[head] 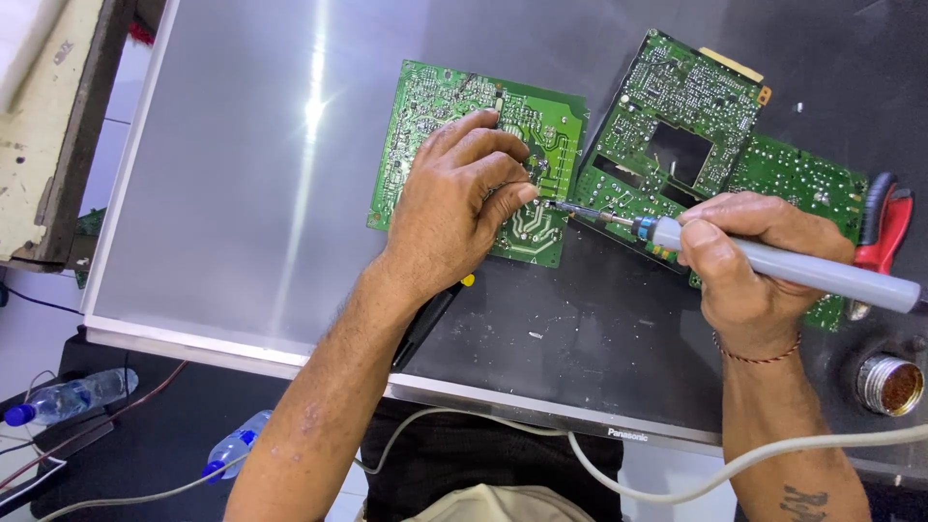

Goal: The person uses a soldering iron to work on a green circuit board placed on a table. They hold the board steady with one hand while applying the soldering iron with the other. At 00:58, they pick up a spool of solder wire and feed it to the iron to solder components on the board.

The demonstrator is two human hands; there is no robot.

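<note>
My left hand (462,198) rests palm-down on a green circuit board (425,106), its fingers pressing the board's right part. My right hand (749,261) grips a grey soldering iron (822,275), whose metal tip (565,206) touches the board just beside my left fingertips. A second, larger green circuit board (677,97) with a rectangular cut-out lies to the right, partly under the iron and my right hand.
Both boards lie on the dark back of a flat television panel (222,174). Red-handled pliers (884,227) and a small round tin (889,385) sit at the right. A black tool (425,324) lies under my left wrist. Two plastic bottles (68,396) lie on the floor, and a grey cable (503,420) crosses below.
</note>
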